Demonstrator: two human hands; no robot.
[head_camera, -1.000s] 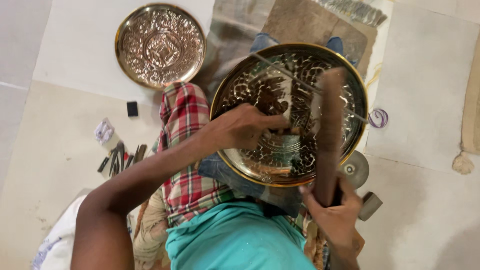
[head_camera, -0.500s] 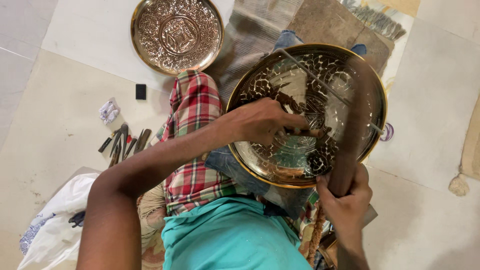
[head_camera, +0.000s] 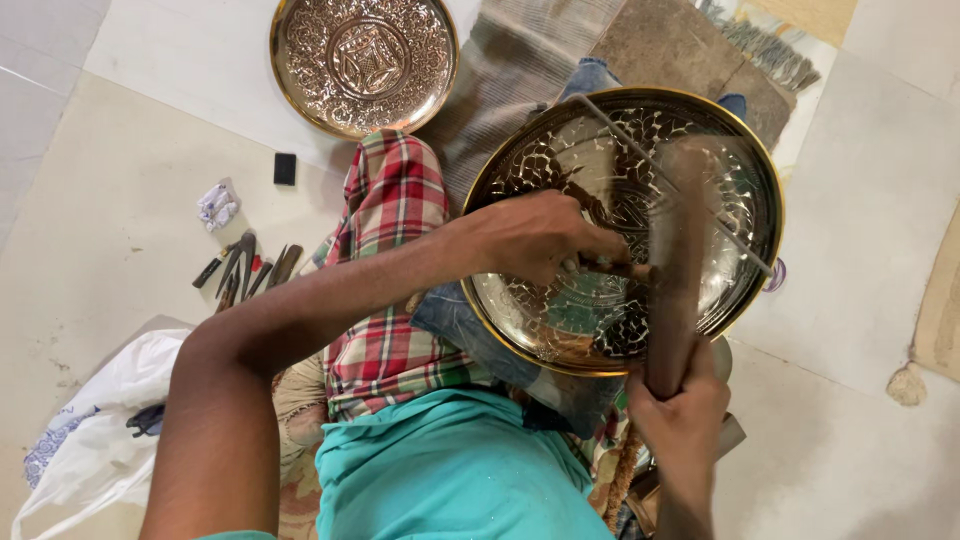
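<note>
Head view: hands unchanged; left hand (head_camera: 535, 238) still pinches chisel (head_camera: 615, 268) on tray (head_camera: 740, 150); right hand (head_camera: 680, 410) grips mallet (head_camera: 678, 270).

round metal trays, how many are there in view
2: one engraved tray lies on the floor at the top; the other tray rests on the person's lap under both hands.

Large round engraved brass tray (head_camera: 560, 160) rests on the lap; smaller round embossed brass plate (head_camera: 365, 62) lies far left on the floor (head_camera: 120, 130); steel chisels (head_camera: 245, 272) lie left.
</note>
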